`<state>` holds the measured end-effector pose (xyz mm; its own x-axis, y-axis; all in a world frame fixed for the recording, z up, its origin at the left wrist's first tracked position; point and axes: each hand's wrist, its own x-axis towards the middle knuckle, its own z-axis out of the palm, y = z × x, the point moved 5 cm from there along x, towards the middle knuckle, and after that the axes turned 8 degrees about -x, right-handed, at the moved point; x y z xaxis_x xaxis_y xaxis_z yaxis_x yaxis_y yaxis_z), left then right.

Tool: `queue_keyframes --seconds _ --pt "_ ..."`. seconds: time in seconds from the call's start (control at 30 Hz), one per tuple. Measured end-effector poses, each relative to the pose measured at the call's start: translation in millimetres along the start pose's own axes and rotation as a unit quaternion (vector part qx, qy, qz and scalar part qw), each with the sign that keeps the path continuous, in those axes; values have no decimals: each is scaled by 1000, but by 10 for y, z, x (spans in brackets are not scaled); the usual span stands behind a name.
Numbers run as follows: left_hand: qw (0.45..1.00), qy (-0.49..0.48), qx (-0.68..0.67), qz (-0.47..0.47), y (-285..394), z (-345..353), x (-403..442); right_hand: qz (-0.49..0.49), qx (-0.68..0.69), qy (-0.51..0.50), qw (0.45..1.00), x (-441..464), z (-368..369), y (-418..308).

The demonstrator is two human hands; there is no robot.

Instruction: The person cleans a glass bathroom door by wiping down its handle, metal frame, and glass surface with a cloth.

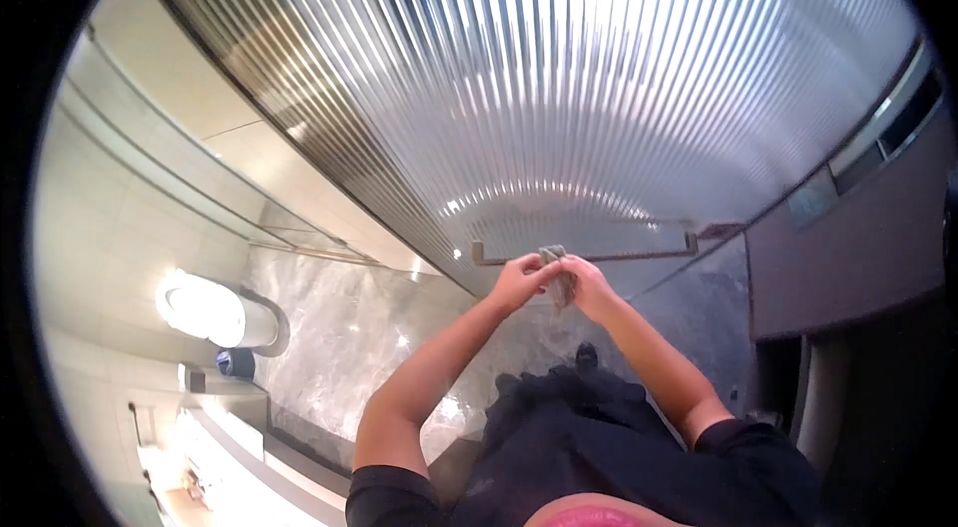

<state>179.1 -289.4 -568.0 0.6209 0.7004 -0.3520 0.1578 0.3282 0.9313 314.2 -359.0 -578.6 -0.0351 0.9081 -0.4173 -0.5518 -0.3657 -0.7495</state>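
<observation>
Both hands meet in front of my body, close to the long bar handle (589, 255) of a ribbed glass door (559, 108). Between them is a small, crumpled grey cloth (562, 293), with one end sticking up above the fingers and the rest hanging down. My left hand (521, 281) pinches it from the left, thumb and fingers closed. From the other side my right hand (589, 285) is closed around it, its fingers partly hidden. Whether either hand touches the handle I cannot tell.
A white toilet (215, 312) stands at the left, with a dark blue bin (236, 362) beside it. Below that is a lit white counter (269, 487). Grey marbled floor (329, 327) runs under me. A dark panel (848, 267) borders the right side.
</observation>
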Motion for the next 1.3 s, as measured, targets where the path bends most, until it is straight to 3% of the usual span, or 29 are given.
queue_keyframes --seconds 0.03,0.17,0.4,0.5,0.6,0.7,0.83,1.03,1.17,1.3 --pt "1000 23 -16 13 31 -8 34 16 31 -29 999 24 -17 -21" --pt "998 65 1 25 -55 -42 124 10 -80 1 997 126 -247 146" --pt "996 76 31 29 13 17 225 49 30 -67 996 340 -399 293" --pt "949 66 264 157 288 117 87 87 8 -65 994 358 -450 230" --pt "903 28 419 88 573 182 -95 115 -1 -72 991 256 -410 344" --pt "850 -71 516 81 323 58 56 141 -72 -79 984 139 -485 447" --pt "873 -121 472 17 42 126 147 141 -91 -98 981 7 -556 517" --pt "949 -139 283 7 39 289 290 79 -138 -156 975 -142 -590 451" --pt "943 -181 279 -12 -6 460 367 58 -234 -103 965 -181 -750 460" --pt "932 -190 307 5 252 655 209 84 -130 -146 977 -292 -734 521"
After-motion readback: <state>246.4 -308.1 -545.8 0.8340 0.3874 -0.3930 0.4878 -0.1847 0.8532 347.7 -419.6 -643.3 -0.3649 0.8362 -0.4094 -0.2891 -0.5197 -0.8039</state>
